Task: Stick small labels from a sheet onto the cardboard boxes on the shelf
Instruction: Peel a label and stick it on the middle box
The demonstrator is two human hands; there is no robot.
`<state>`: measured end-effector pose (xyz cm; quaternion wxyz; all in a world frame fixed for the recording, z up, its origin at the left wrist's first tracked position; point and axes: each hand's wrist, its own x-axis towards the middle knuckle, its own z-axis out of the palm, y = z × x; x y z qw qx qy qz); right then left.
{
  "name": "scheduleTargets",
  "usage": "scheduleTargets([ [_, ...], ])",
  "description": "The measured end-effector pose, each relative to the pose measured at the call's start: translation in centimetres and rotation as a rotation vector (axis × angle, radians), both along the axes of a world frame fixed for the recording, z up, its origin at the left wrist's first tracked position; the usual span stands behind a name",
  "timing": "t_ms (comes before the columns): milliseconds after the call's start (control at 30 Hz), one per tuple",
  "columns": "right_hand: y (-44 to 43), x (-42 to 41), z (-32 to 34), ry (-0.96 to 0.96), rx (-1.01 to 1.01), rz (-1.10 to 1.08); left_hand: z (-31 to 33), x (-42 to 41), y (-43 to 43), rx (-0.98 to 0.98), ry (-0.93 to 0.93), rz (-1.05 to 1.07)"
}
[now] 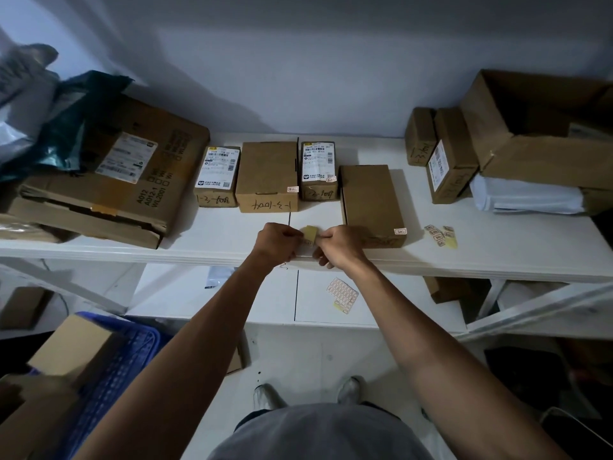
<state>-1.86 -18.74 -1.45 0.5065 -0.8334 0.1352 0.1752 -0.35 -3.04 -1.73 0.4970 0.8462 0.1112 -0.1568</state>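
My left hand (277, 242) and my right hand (341, 245) meet above the shelf's front edge, both pinching a small yellowish piece of label sheet (309, 234) with a red-framed label on it. Several small cardboard boxes stand in a row behind: one (217, 175) with a shipping label, a plain one (267, 175) with a small label at its front right corner, another (319, 171), and a long box (373, 204) next to my right hand with a small label at its corner. Loose label strips (441, 234) lie on the white shelf (215, 234).
A big flattened carton (109, 180) with dark plastic bags sits at the left. More boxes (451, 154) and an open carton (537, 127) stand at the right. A larger label sheet (341, 295) lies on the lower shelf. A blue crate (109, 370) holding a box is at lower left.
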Motion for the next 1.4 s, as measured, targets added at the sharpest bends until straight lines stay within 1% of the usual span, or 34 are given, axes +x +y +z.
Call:
scheduleTargets([
  [433,0.5,0.2,-0.1,-0.051,0.049,-0.015,0.2,-0.2,0.0,-0.084,0.032,0.063],
  [600,0.2,-0.3,1.7,-0.107,0.157,-0.027,1.8,-1.0,0.5,-0.278,0.039,0.085],
  [733,-0.5,-0.7,3.2,-0.165,0.251,-0.017,3.2,-1.5,1.0,-0.425,0.056,0.031],
  [833,-0.8,-0.9,4.3,-0.195,0.316,-0.032,4.5,-1.8,1.2,-0.491,0.045,0.002],
  [1000,-1.1,-1.2,6.1,-0.243,0.390,-0.059,6.3,-2.3,0.8,-0.476,-0.034,-0.055],
  [1167,-1.1,-1.4,7.6,-0.247,0.369,-0.040,7.7,-2.4,0.1,-0.501,-0.088,-0.003],
  [1300,-1.2,-1.8,8.7,-0.285,0.373,-0.017,8.7,-2.2,0.4,-0.546,-0.095,-0.022],
  [1400,-1.2,-2.4,9.7,-0.321,0.418,-0.015,9.4,-2.2,0.7,-0.593,-0.084,-0.046],
])
